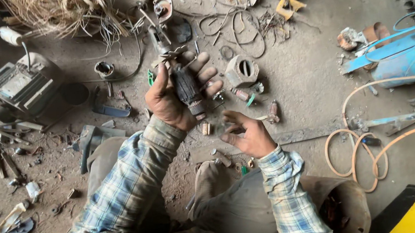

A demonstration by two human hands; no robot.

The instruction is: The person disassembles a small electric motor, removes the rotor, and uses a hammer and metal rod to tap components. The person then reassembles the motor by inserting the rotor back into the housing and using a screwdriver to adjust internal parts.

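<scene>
Left hand [174,98] closed around dark motor armature [187,89], held upright above dirt floor [300,71], shaft end pointing away from body. Right hand [246,135] released, fingers loosely curled, nothing gripped, positioned just below and right of armature. Grey cylindrical motor housing [242,70] lying right of armature, near it. Small commutator-like parts [272,112] scattered below housing. Orange hose [360,150] coiled well right of armature. Judgement: armature best gripped by laminated core, windings spared from pressure; free hand to be kept for shaft end.

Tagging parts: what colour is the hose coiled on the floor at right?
Orange hose, clearest in the head view.
</scene>
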